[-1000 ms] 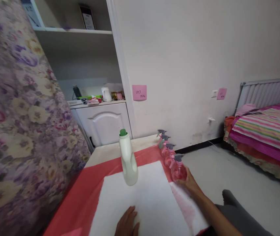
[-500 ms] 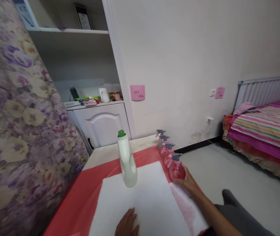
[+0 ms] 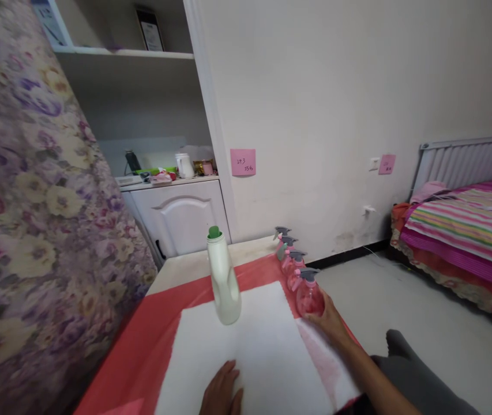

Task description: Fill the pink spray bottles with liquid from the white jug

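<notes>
My right hand (image 3: 326,316) is closed around the lower part of a clear pink spray bottle (image 3: 308,298) with a grey trigger head, the nearest in a row of several similar spray bottles (image 3: 292,266) along the table's right edge. My left hand (image 3: 220,391) lies flat on the white sheet (image 3: 267,340), its fingers stretched out and holding nothing. Ahead of it, a tall pale green bottle (image 3: 227,291) with a moulded handle and a green top stands upright on the sheet.
A red cloth (image 3: 142,334) covers much of the table, which meets the white wall. Cabinet shelves (image 3: 172,180) with small items are behind at left, beside a floral curtain (image 3: 47,230). To the right are a grey object (image 3: 414,374) and a bed (image 3: 466,230).
The view has shifted very slightly. Both hands stay nearly where they were, and the right hand keeps its hold on the nearest spray bottle.
</notes>
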Tool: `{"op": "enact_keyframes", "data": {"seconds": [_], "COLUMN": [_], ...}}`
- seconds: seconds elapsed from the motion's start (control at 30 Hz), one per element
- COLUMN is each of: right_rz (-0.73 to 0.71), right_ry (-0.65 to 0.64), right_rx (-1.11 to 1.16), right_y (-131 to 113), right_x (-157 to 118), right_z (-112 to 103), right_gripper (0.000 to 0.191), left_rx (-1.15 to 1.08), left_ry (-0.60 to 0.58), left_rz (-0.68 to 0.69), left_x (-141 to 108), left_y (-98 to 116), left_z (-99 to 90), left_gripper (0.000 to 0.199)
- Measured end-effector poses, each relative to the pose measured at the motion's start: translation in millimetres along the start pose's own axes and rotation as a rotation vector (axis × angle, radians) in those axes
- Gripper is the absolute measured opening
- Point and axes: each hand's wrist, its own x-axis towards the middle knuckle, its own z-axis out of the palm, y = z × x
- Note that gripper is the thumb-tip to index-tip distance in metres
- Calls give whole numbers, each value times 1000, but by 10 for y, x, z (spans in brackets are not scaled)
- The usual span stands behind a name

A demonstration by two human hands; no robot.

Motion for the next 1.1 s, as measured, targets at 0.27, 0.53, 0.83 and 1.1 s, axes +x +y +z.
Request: {"op": "enact_keyframes", "data": {"seconds": [0.27,0.53,0.83,1.1], "right_rz": [-24,-242,-442,-576], "right_ry": [126,-315,-564,-591], "right_rx": [-48,-30,-127,-279], "right_y": [27,-372,-308,-258], "right_x": [-280,-1420,-1993,-2042], "right_z": [-370,203,645,609], "right_gripper": [60,30,32,26], "left_rx": [-20,177,376,235], "left_ry": [-60,-161,-352,-486], "left_rz": [-82,-127,-167,-185], "left_x": [-48,-433,-614,-670], "left_y": [104,116,111,69], "left_z": [-15,-265,-735,-815], "left_gripper": [28,45,60,81]}}
